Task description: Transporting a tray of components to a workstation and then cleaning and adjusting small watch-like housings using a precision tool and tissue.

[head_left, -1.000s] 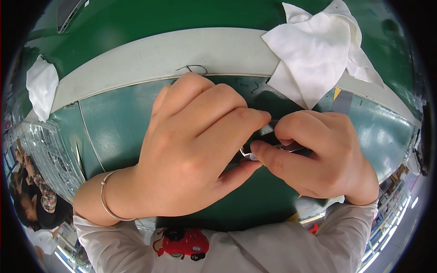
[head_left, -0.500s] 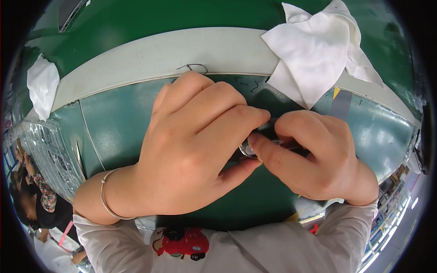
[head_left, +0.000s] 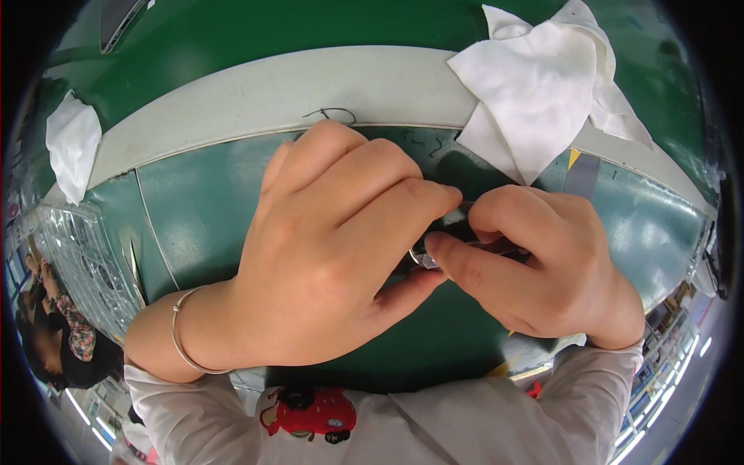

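Observation:
In the middle, a small shiny piece with a rounded metal rim (head_left: pixel 422 259) shows between my hands, mostly covered by fingers. My left hand (head_left: pixel 333 240) is closed, its thumb and index finger pinching this piece from the left side. Against its right side, my right hand (head_left: pixel 535 260) is curled with the thumb pressed near the rim. A thin silvery and dark thing (head_left: pixel 500 246) shows between the right thumb and index finger; its kind is hidden.
A crumpled white cloth (head_left: pixel 535 85) lies at the back right, another white cloth (head_left: pixel 72 147) at the far left. Tweezers (head_left: pixel 134 267) and a clear plastic tray (head_left: pixel 74 252) lie at left. A short black thread (head_left: pixel 333 115) rests on the pale strip (head_left: pixel 256 85). Another person (head_left: pixel 66 333) sits at left.
My right hand has shifted up very slightly, and the shiny piece has tilted so less of its round face shows. My left hand stays almost in place. The person at left has moved.

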The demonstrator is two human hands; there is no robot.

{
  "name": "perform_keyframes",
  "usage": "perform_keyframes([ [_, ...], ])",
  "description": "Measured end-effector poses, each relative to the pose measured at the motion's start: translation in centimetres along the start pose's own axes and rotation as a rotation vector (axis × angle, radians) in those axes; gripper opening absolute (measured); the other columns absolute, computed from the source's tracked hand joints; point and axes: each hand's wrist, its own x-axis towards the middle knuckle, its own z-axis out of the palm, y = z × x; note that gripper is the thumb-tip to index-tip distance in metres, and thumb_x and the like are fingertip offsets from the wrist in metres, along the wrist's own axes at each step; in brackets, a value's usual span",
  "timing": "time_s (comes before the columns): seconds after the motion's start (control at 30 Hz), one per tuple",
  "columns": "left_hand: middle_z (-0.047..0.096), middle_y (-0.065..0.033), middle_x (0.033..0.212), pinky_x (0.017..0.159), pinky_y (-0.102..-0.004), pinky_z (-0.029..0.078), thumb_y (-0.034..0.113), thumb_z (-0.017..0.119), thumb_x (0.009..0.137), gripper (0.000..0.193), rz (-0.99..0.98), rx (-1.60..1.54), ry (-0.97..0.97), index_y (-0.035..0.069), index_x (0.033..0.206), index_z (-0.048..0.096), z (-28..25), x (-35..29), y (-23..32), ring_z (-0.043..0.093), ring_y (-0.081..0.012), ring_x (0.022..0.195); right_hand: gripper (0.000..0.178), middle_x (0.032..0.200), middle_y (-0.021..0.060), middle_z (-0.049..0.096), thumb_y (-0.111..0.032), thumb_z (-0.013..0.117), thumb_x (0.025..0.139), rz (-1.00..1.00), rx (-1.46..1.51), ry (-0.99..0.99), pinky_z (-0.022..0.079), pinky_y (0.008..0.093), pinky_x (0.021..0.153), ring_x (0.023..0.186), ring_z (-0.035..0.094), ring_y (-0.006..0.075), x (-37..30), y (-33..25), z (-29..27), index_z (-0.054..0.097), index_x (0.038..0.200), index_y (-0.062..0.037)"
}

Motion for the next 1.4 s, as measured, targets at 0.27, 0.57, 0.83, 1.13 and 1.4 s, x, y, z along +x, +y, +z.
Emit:
perform_keyframes([
  [0.27,0.062,-0.0070,0.086,0.066,-0.0338,0.042,0.006,0.083,0.051,0.046,-0.002,0.007,0.005,0.002,0.096,0.074,0.1,-0.3,-0.2,0.053,-0.0241,0.078,0.020,0.075,0.0041,0.048,-0.002,0.080,0.063,-0.010,0.031,-0.040,0.030,0.0267,0.038,0.051,0.045,0.0126,0.1,0.5,-0.2,0.076,0.083,-0.0037],
  [0.57,0.063,-0.0070,0.086,0.066,-0.0341,0.042,0.006,0.082,0.050,0.048,0.023,0.003,0.009,0.002,0.096,0.074,0.6,-0.3,-0.4,0.053,-0.0244,0.078,0.020,0.075,0.0040,0.048,-0.001,0.080,0.063,0.023,-0.004,0.029,0.030,0.0266,0.039,0.051,0.045,0.0128,-0.3,0.1,0.7,0.076,0.083,-0.0030],
  [0.83,0.063,-0.0077,0.086,0.068,-0.0346,0.042,0.007,0.082,0.050,0.048,0.010,0.003,-0.004,0.002,0.097,0.074,0.4,-0.4,-0.4,0.054,-0.0254,0.079,0.020,0.076,0.0043,0.047,-0.002,0.081,0.064,-0.010,0.039,-0.025,0.029,0.0268,0.039,0.051,0.045,0.0129,-0.4,0.5,0.5,0.076,0.083,-0.0034],
  [1.13,0.063,-0.0075,0.085,0.068,-0.0349,0.042,0.007,0.082,0.050,0.047,0.024,0.001,0.005,0.002,0.097,0.073,0.7,-0.2,-0.5,0.054,-0.0254,0.078,0.024,0.082,0.0059,0.049,-0.001,0.078,0.063,-0.023,-0.023,0.043,0.034,0.0263,0.039,0.051,0.048,0.0133,-0.8,0.4,1.2,0.077,0.087,-0.0020],
  [1.4,0.063,-0.0077,0.085,0.068,-0.0346,0.042,0.006,0.081,0.051,0.046,0.024,-0.004,0.016,0.002,0.096,0.073,0.8,-0.2,-0.3,0.054,-0.0256,0.078,0.020,0.074,0.0040,0.048,-0.002,0.081,0.064,0.018,0.043,-0.032,0.029,0.0270,0.040,0.051,0.044,0.0130,-0.4,0.4,0.1,0.077,0.084,-0.0048],
])
